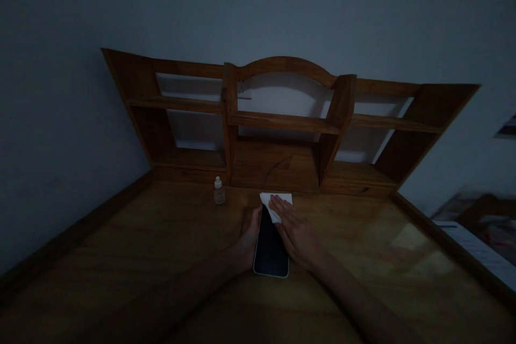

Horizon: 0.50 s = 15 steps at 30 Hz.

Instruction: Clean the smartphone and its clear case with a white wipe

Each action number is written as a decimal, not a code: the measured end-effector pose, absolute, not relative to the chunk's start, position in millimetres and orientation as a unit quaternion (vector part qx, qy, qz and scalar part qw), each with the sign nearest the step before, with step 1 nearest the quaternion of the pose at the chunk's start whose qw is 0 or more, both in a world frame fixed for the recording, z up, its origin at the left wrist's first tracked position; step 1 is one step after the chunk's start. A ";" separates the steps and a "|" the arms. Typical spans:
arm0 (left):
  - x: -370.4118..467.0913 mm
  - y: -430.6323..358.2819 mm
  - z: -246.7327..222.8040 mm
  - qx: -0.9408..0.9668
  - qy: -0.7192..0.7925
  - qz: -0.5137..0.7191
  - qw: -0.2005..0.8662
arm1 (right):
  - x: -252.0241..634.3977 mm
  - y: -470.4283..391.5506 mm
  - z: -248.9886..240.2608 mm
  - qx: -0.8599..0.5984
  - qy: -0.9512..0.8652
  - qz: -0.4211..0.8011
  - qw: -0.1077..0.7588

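Observation:
A smartphone (pixel 271 250) with a dark screen and a pale edge is in the middle of the desk, screen up, its long side pointing away from me. My left hand (pixel 248 242) grips it along the left edge. Over its upper end lies a white wipe (pixel 276 214), partly hidden by my right hand (pixel 296 232), whose fingers press it against the screen. Left of the phone, a small clear bottle (pixel 219 195) with a white cap stands upright.
The wooden desktop (pixel 169 242) has a raised rim on both sides. A wooden shelf unit (pixel 282 121) runs along its back against the wall. Behind the shelves is a white wall socket (pixel 244 93). Papers (pixel 478 244) lie beyond the right rim. The room is dim.

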<state>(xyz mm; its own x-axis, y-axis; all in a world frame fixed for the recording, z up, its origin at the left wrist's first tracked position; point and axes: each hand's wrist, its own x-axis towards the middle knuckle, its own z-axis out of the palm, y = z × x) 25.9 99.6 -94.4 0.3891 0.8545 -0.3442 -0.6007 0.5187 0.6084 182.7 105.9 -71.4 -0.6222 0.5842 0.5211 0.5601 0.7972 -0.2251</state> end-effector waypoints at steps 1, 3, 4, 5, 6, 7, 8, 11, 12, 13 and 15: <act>26.0 100.1 -95.1 0.193 0.329 0.453 0.805 | 181.9 104.7 -71.4 -0.313 -0.904 0.019 0.291; 26.2 101.0 -96.6 0.181 0.346 0.459 0.798 | 180.3 102.7 -71.4 -0.306 -0.910 0.020 0.279; 26.3 101.3 -97.4 0.175 0.349 0.458 0.799 | 179.6 101.8 -71.5 -0.303 -0.913 0.021 0.274; 26.3 101.5 -98.1 0.169 0.348 0.453 0.803 | 178.8 101.1 -71.6 -0.301 -0.915 0.022 0.269; 26.3 101.7 -98.8 0.164 0.345 0.451 0.806 | 178.1 100.5 -71.8 -0.300 -0.916 0.023 0.265; 26.1 101.8 -99.5 0.162 0.343 0.453 0.807 | 177.5 99.9 -71.9 -0.298 -0.918 0.025 0.261; 25.8 101.8 -100.3 0.161 0.344 0.460 0.803 | 177.0 99.3 -72.0 -0.297 -0.919 0.027 0.259; 24.8 102.3 -102.0 0.157 0.362 0.491 0.777 | 176.1 97.0 -70.8 -0.290 -0.923 0.032 0.252; 24.6 102.6 -102.4 0.157 0.367 0.502 0.768 | 175.9 96.0 -70.1 -0.287 -0.924 0.034 0.251; 24.5 103.0 -102.7 0.156 0.370 0.510 0.761 | 175.8 95.0 -69.3 -0.285 -0.924 0.036 0.251; 24.8 104.0 -103.0 0.154 0.373 0.520 0.753 | 175.6 93.1 -67.6 -0.283 -0.924 0.041 0.252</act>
<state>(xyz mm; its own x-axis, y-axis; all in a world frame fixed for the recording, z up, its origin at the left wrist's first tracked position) 24.8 104.0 -103.0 0.1808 0.8977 -0.4019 -0.6685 0.4119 0.6193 175.6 93.1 -67.6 -0.7123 0.5443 0.4432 0.5027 0.8362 -0.2190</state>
